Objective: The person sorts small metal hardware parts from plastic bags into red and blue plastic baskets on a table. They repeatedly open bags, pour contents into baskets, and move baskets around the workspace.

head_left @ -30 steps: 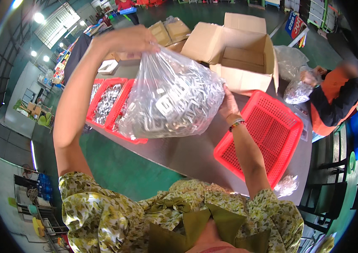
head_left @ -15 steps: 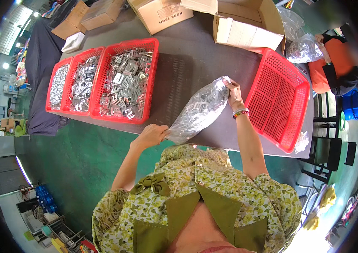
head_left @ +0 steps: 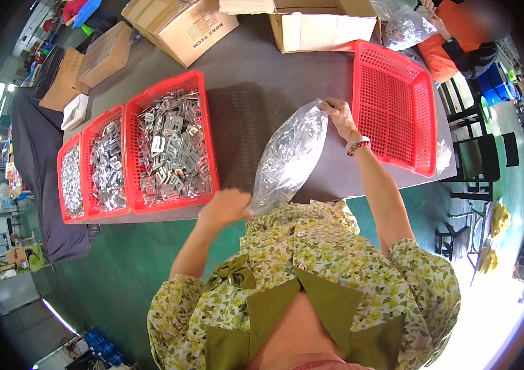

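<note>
A clear plastic bag [head_left: 291, 154] with shiny metal pieces inside slants across the table's front edge, close to my body. My right hand [head_left: 340, 117] pinches its upper far corner; a beaded bracelet circles that wrist. At the bag's lower left end, my left hand [head_left: 226, 206] is closed with its fingers curled on the plastic, slightly blurred. Left of the bag, a red basket [head_left: 207, 148] holds many flat silver buckle-like pieces. Just right of my right hand stands another red basket [head_left: 391, 111], its perforated bottom showing.
Two narrower red baskets of metal parts, a middle one [head_left: 127, 191] and an outer one [head_left: 64, 216], stand at the left. Cardboard boxes [head_left: 178, 31] line the back. A co-worker in orange [head_left: 444, 52] handles another clear bag [head_left: 407, 29] at the far right.
My view has turned, so the table's things sit differently in it. The bag is held more upright, its upper end still in my right hand and its lower end at my left.
</note>
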The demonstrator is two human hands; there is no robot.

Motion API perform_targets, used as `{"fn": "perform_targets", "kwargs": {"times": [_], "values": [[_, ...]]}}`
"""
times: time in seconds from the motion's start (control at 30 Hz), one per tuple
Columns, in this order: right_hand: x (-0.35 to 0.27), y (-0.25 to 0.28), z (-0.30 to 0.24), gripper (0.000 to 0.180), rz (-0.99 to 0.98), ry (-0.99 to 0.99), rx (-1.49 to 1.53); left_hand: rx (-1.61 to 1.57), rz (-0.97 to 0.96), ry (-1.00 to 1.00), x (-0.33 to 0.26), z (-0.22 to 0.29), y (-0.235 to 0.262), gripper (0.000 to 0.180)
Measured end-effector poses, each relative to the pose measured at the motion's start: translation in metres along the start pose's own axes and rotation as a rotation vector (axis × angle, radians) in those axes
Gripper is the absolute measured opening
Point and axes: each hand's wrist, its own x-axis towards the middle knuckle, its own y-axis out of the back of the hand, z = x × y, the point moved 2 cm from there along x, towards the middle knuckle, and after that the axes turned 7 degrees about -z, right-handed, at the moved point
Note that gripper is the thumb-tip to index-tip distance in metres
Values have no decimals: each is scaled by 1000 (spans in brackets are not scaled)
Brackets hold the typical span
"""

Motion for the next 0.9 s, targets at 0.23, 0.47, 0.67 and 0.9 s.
{"fn": "perform_targets", "kwargs": {"times": [0.23, 0.47, 0.67, 0.9], "values": [[-4, -5, 31, 40, 13, -97, 415, -163, 872, -393, 110, 51, 121, 30], [-25, -7, 11, 41, -88, -105, 763, -677, 942, -369, 236, 23, 84, 22], [-32, -10, 47, 13, -53, -87, 519, -1303, 697, -403, 231, 22, 72, 41], [-27, -19, 65, 10, -16, -85, 1025, -1178, 118, -276, 239, 14, 115, 34]]}}
